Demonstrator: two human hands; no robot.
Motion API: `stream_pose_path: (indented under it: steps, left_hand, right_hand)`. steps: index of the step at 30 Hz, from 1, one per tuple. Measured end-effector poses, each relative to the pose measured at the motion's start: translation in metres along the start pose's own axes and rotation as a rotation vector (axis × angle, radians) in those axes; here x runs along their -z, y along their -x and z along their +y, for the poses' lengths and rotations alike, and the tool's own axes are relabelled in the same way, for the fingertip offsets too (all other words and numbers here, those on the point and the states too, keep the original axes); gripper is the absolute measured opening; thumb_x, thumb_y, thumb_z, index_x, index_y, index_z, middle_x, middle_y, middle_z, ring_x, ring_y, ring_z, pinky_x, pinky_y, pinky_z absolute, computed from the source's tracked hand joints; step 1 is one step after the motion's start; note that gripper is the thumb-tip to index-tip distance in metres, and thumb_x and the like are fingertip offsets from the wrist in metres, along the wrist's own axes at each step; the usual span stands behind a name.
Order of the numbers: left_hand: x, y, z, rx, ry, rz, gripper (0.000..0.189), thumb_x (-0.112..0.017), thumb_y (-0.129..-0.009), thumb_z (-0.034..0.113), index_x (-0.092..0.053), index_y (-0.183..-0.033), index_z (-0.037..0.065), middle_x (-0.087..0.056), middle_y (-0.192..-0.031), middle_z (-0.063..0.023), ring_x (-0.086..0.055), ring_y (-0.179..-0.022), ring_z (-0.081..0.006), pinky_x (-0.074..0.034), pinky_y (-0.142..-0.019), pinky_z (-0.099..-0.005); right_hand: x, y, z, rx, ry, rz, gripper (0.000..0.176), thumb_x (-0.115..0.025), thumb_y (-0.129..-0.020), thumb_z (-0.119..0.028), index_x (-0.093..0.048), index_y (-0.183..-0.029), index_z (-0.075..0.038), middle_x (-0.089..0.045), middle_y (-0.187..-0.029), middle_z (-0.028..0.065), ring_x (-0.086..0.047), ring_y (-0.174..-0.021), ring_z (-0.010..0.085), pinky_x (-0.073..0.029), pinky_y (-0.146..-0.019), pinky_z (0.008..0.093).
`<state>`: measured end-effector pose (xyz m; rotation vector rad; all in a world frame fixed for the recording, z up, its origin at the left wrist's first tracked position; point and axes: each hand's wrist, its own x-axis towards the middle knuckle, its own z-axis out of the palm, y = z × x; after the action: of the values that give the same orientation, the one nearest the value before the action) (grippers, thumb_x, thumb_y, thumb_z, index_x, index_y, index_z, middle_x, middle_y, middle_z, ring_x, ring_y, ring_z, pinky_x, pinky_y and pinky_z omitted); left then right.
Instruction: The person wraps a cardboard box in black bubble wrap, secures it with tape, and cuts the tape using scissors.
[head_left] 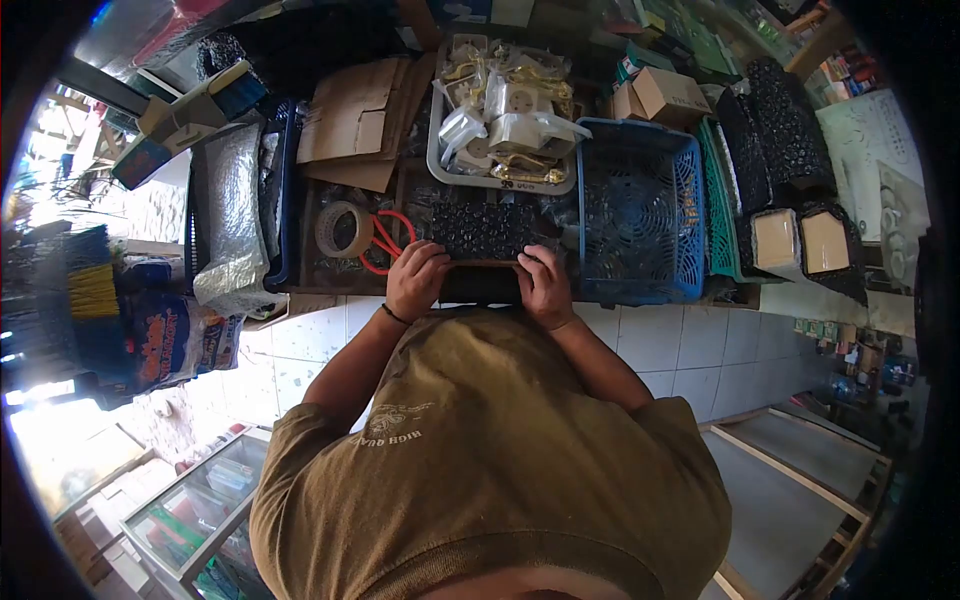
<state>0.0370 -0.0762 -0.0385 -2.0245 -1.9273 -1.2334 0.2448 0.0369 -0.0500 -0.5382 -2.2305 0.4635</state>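
A piece of black bubble wrap [484, 230] lies at the table's front edge, just below a white tray [433, 150] heaped with plastic-bagged parts, some gold-coloured. My left hand [416, 283] has its curled fingers on the near left corner of the wrap. At the near right corner, my right hand [545, 287] grips the wrap with bent fingers. Both thumbs are mostly hidden below the edge. Left of the wrap are a roll of tan tape [343, 230] and red-handled scissors [384, 243], whose blades cannot be made out.
Right of the wrap sits an empty-looking blue basket [640, 290]. Cardboard sheets [345, 115] stand behind the tape. Silver bubble wrap [232, 210] hangs at the left, and black-wrapped boxes [790, 240] stand at the right. Small cardboard boxes [670, 97] are behind the basket.
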Motion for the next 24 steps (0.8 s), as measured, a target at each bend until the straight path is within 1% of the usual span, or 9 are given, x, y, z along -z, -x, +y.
stream_pose_path:
  steps: [9,13,15,16,18,19,21,22,24]
  left_hand:
    - [0.002,-0.002,0.004,0.009,-0.051,0.000,0.018,-0.067,-0.067,0.006,-0.063,-0.085,0.009,-0.057,-0.086,-0.0042,-0.056,-0.080,-0.0239,-0.046,-0.067,-0.0346]
    - [0.002,-0.004,0.006,0.069,0.054,0.026,0.014,-0.069,-0.068,0.007,-0.064,-0.080,0.009,-0.056,-0.081,-0.0048,-0.055,-0.075,-0.0244,-0.046,-0.063,-0.0338]
    - [-0.002,-0.001,0.003,0.308,0.225,0.047,0.011,-0.072,-0.068,0.008,-0.063,-0.075,0.007,-0.054,-0.076,-0.0058,-0.055,-0.070,-0.0229,-0.046,-0.060,-0.0314]
    - [0.000,-0.004,0.004,0.310,0.224,0.046,0.011,-0.072,-0.068,0.008,-0.063,-0.075,0.007,-0.054,-0.076,-0.0058,-0.055,-0.070,-0.0229,-0.046,-0.060,-0.0314]
    - [0.005,-0.011,0.005,0.642,0.377,-0.070,0.019,-0.072,-0.070,0.009,-0.061,-0.085,0.004,-0.055,-0.073,-0.0038,-0.056,-0.070,-0.0164,-0.045,-0.060,-0.0294]
    - [0.001,-0.009,0.003,0.642,0.377,-0.069,0.019,-0.072,-0.070,0.009,-0.061,-0.085,0.004,-0.055,-0.073,-0.0038,-0.056,-0.070,-0.0164,-0.045,-0.060,-0.0294]
    - [-0.010,-0.002,-0.001,0.882,0.724,0.036,0.035,-0.072,-0.073,0.013,-0.054,-0.101,0.001,-0.057,-0.082,-0.0049,-0.054,-0.074,-0.0113,-0.047,-0.063,-0.0280]
    - [-0.006,-0.005,0.001,0.881,0.726,0.037,0.035,-0.072,-0.073,0.013,-0.054,-0.101,0.001,-0.057,-0.082,-0.0049,-0.054,-0.074,-0.0113,-0.047,-0.063,-0.0280]
    - [0.004,-0.013,0.005,1.098,0.746,-0.031,0.058,-0.073,-0.074,0.018,-0.042,-0.119,-0.003,-0.056,-0.099,-0.0118,-0.056,-0.083,-0.0138,-0.048,-0.070,-0.0281]
  right_hand:
    - [0.005,-0.008,0.000,0.082,0.057,-0.018,0.026,-0.067,-0.070,0.003,-0.055,-0.092,-0.001,-0.053,-0.097,0.0122,-0.055,-0.090,0.0294,-0.047,-0.078,0.0368]
    - [0.007,-0.012,-0.006,0.057,0.006,-0.008,0.019,-0.063,-0.075,-0.002,-0.055,-0.092,-0.002,-0.052,-0.097,0.0129,-0.054,-0.090,0.0319,-0.046,-0.079,0.0391]
    - [0.013,-0.021,-0.014,0.007,-0.066,-0.020,0.017,-0.066,-0.075,-0.007,-0.055,-0.087,-0.002,-0.053,-0.092,0.0128,-0.054,-0.087,0.0309,-0.045,-0.075,0.0384]
    - [0.013,-0.021,-0.014,0.006,-0.068,-0.021,0.017,-0.066,-0.075,-0.007,-0.055,-0.087,-0.002,-0.053,-0.092,0.0128,-0.054,-0.087,0.0309,-0.045,-0.075,0.0384]
    - [0.011,-0.021,-0.011,-0.172,-0.075,-0.049,0.017,-0.068,-0.075,-0.010,-0.054,-0.080,-0.002,-0.053,-0.087,0.0119,-0.053,-0.082,0.0298,-0.044,-0.071,0.0367]
    - [0.010,-0.023,-0.011,-0.171,-0.076,-0.050,0.017,-0.068,-0.075,-0.010,-0.054,-0.080,-0.002,-0.053,-0.087,0.0119,-0.053,-0.082,0.0298,-0.044,-0.071,0.0367]
    - [0.009,-0.029,-0.012,-0.314,-0.119,-0.006,0.018,-0.068,-0.076,-0.012,-0.052,-0.075,-0.002,-0.051,-0.082,0.0112,-0.052,-0.078,0.0296,-0.043,-0.069,0.0360]
    - [0.009,-0.031,-0.012,-0.317,-0.120,-0.005,0.021,-0.070,-0.074,-0.013,-0.052,-0.074,-0.003,-0.051,-0.082,0.0109,-0.053,-0.078,0.0282,-0.042,-0.070,0.0362]
    - [0.010,-0.034,-0.016,-0.440,-0.163,0.004,0.024,-0.071,-0.074,-0.017,-0.051,-0.076,-0.002,-0.051,-0.081,0.0105,-0.053,-0.078,0.0277,-0.043,-0.071,0.0365]
